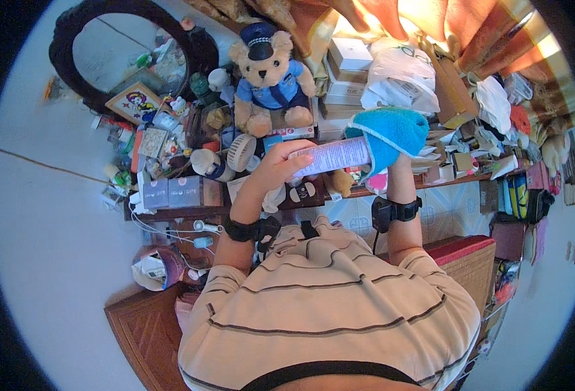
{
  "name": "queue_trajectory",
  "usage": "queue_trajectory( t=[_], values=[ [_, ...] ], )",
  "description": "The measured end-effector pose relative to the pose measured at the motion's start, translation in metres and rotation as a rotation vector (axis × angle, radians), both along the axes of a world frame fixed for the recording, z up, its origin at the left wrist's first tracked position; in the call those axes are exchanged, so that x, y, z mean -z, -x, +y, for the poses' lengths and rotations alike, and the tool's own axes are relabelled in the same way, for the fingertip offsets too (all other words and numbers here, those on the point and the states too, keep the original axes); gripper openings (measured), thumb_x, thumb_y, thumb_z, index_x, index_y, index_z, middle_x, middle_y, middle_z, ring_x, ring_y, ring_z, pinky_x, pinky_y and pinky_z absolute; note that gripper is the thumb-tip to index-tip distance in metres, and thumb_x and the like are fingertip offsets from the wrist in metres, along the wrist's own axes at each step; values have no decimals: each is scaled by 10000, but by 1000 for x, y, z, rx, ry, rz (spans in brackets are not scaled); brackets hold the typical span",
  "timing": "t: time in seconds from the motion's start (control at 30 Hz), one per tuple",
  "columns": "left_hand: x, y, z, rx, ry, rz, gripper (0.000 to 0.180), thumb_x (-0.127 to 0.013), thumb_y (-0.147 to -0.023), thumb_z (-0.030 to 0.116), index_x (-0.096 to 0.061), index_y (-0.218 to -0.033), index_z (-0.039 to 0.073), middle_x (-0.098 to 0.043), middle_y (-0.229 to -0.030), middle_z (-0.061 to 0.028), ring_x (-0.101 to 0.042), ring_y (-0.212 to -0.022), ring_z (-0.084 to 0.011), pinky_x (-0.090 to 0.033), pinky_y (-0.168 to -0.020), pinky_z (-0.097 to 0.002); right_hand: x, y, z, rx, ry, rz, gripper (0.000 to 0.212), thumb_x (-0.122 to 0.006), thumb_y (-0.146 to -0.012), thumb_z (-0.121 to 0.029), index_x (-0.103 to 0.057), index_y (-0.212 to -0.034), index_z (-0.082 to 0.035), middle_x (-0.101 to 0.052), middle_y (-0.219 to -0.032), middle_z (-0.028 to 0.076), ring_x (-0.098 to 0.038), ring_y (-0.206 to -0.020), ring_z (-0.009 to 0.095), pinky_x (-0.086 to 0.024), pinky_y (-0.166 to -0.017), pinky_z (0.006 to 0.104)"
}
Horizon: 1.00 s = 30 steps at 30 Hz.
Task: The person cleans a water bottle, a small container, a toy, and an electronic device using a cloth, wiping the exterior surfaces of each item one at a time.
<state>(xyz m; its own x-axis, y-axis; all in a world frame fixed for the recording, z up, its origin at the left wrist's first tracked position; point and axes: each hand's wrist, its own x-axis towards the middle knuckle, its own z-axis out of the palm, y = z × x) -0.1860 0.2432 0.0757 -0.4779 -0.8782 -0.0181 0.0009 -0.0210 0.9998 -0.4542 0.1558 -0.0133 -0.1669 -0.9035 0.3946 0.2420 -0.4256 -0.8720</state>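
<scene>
My left hand [286,163] is wrapped round one end of a slim lilac cylinder [332,156] with small print on its side, perhaps a spray can or bottle. It lies nearly level in front of my chest. Over its other end sits a bright blue terry cloth [392,135] with a pale hem. My right hand [402,164] is inside or behind that cloth and presses it against the cylinder; its fingers are hidden by the fabric. Dark straps circle both my wrists.
A cluttered desk runs before me, with a teddy bear [268,85] in a police outfit, an oval mirror [134,52], a small fan [240,153] and stacked boxes [350,55]. A white plastic bag [401,75] rests right of them. An open bin [157,268] stands at lower left.
</scene>
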Motion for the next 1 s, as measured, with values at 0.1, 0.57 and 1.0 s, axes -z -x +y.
queue_trajectory(
  t=[0.1, 0.57, 1.0],
  values=[
    [-1, -6, 4, -24, 17, -51, 336, -533, -796, 246, -531, -1009, -13, -545, -804, -14, -466, -659, -52, -389, -526, -181, 4, -7, -3, -115, -62, -120, 274, -502, -796, -206, -527, -986, -11, -550, -984, 124, -539, -885, 228, -455, -760, 334],
    [17, 21, 13, -234, 234, -120, 399, -459, -842, 307, -434, -1079, -13, -557, -828, -96, -540, -688, -164, -429, -615, -250, -94, -91, 32, 48, -313, -509, 397, -369, -857, -343, -477, -1051, -14, -523, -1006, 101, -522, -885, 203, -415, -798, 316],
    [3, 4, -1, -226, -167, 444, 336, -371, -871, 366, -471, -813, 51, -462, -577, -24, -343, -397, -62, -252, -344, -204, -82, -160, 73, -164, -387, -360, 356, -387, -860, -299, -447, -1079, -24, -528, -1011, 109, -539, -878, 209, -446, -779, 316]
  ],
)
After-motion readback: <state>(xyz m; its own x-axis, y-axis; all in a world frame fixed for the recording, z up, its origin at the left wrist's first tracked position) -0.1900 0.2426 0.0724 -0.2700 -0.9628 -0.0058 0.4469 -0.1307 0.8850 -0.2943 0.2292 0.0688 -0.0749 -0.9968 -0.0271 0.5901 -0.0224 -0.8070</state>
